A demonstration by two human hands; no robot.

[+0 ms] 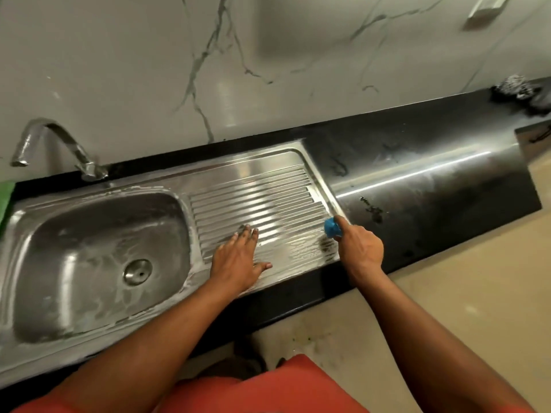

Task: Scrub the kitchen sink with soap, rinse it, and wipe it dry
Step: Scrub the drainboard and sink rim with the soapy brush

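Overall soap film (98, 296) on the steel sink (35, 234); left hand (238, 263) flat on drainboard (268, 189), right hand (362, 248) around blue scrubber (332, 228).

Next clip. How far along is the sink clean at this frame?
Done: the basin carries a soapy film, so it looks scrubbed. In hand: the right hand grips a blue scrubber at the drainboard's right edge; the left hand rests flat on its ribs. Left: the tap runs no water and suds coat the steel, so rinsing and wiping dry look not yet begun.
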